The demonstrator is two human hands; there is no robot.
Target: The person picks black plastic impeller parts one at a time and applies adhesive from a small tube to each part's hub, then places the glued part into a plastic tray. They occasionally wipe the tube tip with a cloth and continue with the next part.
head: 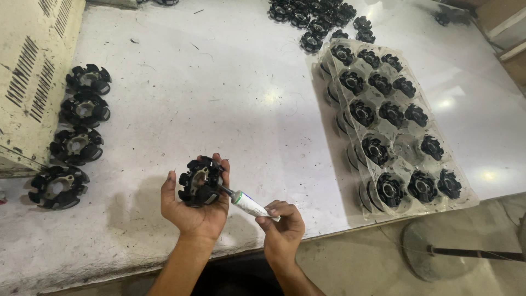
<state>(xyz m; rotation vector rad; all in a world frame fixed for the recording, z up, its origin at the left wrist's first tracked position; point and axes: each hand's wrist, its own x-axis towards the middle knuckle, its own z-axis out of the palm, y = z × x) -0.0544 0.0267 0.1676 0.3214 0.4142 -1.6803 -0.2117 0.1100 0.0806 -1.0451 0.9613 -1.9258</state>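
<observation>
Head view, left hand: the left hand [193,211] is cupped palm-up above the near edge of the table [230,98], its fingers closed around a black round part [200,181] with a pale metal centre.
Head view, right hand: the right hand [282,227] pinches a small white tube [247,204] between thumb and fingers, and the tube's dark nozzle touches the side of the held part.
Left of the hands: four more black parts [76,144] lie in a column on the table, just beside a cream metal box [33,71] with vent slots.
Right of the hands: a clear plastic tray [350,164], seemingly stacked on others, holds similar black parts in its pockets; one pocket near the middle looks empty.
Far edge: a loose cluster of black parts [318,22] lies beyond the tray.
Below the table: a round stand base [433,257] with a dark rod sits on the floor.
In the way: nothing lies between the hands and the tray.
Hard to tell: what comes out of the tube's nozzle is too small to see; the palm hides the underside of the held part; the box and the far cluster are cut off by the frame.
</observation>
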